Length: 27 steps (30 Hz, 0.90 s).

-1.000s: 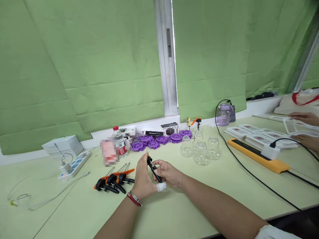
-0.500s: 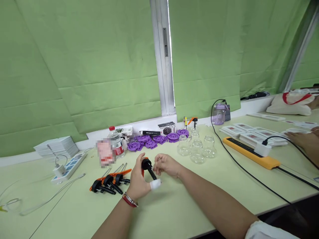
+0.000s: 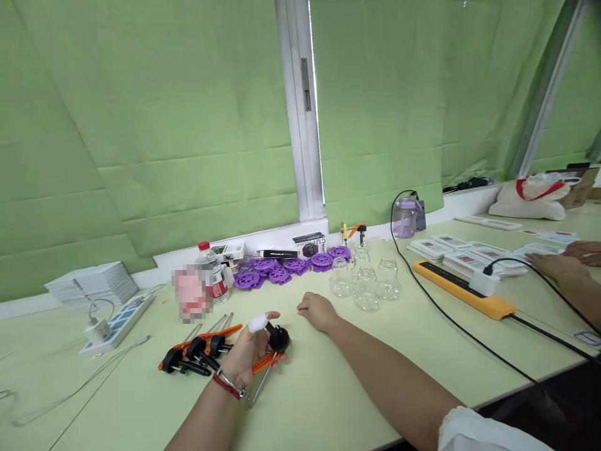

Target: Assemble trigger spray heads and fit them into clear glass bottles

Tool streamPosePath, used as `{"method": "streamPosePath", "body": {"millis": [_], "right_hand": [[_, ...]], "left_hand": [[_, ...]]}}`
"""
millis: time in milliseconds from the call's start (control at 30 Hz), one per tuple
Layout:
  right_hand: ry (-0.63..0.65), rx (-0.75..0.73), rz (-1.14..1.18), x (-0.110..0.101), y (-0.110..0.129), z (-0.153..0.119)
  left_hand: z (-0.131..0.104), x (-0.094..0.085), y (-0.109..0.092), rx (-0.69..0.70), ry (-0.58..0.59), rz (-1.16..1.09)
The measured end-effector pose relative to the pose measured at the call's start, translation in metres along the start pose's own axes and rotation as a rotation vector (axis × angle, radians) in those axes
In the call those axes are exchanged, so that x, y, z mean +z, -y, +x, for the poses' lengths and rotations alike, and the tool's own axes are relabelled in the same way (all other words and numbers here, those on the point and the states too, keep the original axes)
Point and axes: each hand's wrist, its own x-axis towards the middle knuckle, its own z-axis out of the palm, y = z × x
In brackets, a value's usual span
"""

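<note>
My left hand (image 3: 246, 354), with a white wrap on one finger, is closed around a black-and-orange crank-like part (image 3: 278, 339). The part's orange arm and thin metal rod point down toward the table. Just to the right, my right hand (image 3: 318, 311) is apart from it, fingers pressed together; whatever they may hold is too small or hidden. Several similar black-and-orange parts (image 3: 195, 351) lie left of my left hand, their rods pointing away. Beyond my right hand stand several clear glass jars (image 3: 367, 291).
Purple openwork discs (image 3: 282, 274) lie along the back beside a red-capped bottle (image 3: 215, 275). White power strip (image 3: 117, 322) is at left. On the right are an orange power strip (image 3: 462, 289), a black cable (image 3: 451, 322), stacked cards (image 3: 429, 249) and another person's hands (image 3: 561, 269).
My left hand has turned the crank-like part over, so its rod now points down toward me. My right hand has drawn away from the part. The view has shifted slightly.
</note>
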Motion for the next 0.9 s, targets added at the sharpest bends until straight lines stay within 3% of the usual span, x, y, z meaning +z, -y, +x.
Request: {"method": "streamPosePath", "body": {"millis": [233,400,500,600,667,900], "right_hand": [[-0.008,0.031,0.018,-0.003,0.002,-0.001],[0.001,0.047,0.162,-0.007,0.010,-0.004],[0.059,0.024,0.382,-0.010,0.025,-0.010],[0.223,-0.036,0.813,-0.014,0.043,-0.018],[0.287,-0.062,0.950,-0.015,0.051,-0.022],[0.314,-0.160,0.887,-0.010,0.059,-0.023]], "left_hand": [[0.002,0.000,0.003,-0.097,-0.024,0.062],[0.005,0.000,0.006,-0.123,-0.037,0.091],[0.007,-0.002,0.007,-0.135,-0.038,0.091],[0.009,-0.002,0.007,-0.149,-0.040,0.099],[0.010,-0.003,0.008,-0.165,-0.032,0.105],[0.014,-0.004,0.011,-0.191,-0.032,0.089]]}}
